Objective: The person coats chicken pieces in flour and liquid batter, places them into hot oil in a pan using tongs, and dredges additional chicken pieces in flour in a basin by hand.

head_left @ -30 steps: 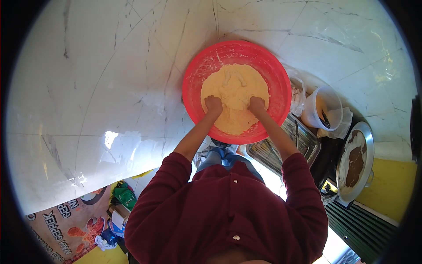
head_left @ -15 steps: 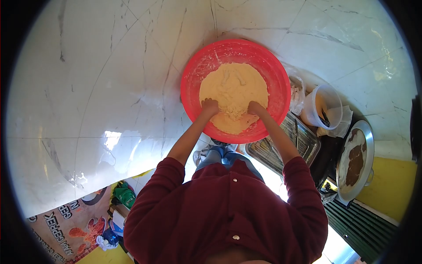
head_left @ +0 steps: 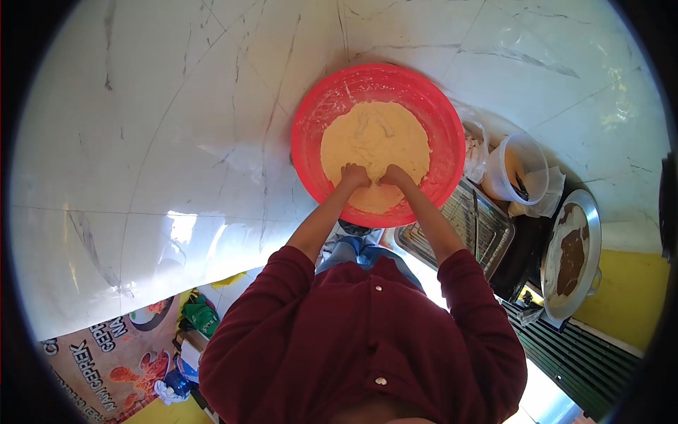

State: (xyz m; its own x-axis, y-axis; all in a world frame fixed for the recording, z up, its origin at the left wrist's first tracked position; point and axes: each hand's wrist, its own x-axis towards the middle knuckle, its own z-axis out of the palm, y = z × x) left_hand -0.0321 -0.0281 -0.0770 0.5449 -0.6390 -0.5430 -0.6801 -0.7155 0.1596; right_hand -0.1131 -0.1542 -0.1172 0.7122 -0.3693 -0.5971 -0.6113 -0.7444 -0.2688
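Observation:
A large round red basin (head_left: 448, 141) holds a wide layer of pale yellow flour (head_left: 374, 134), with ridges near its middle. My left hand (head_left: 356, 175) is in the flour on the near side, its fingers curled and partly sunk in it. Close to its right, my right hand (head_left: 394, 175) is also closed with fingertips in the flour. A small gap separates the two hands. Whatever lies under the fingers is hidden.
Right of the basin are a plastic bag (head_left: 475, 152), a clear tub (head_left: 519, 169) with a dark utensil, and a metal tray with a rack (head_left: 462, 215). Farther right stands a round metal pan (head_left: 593, 240) with brown and white contents. Tiled walls surround the basin.
Both hands have moved inward from the sides of the flour and are now close together. The flour between them has been pushed about.

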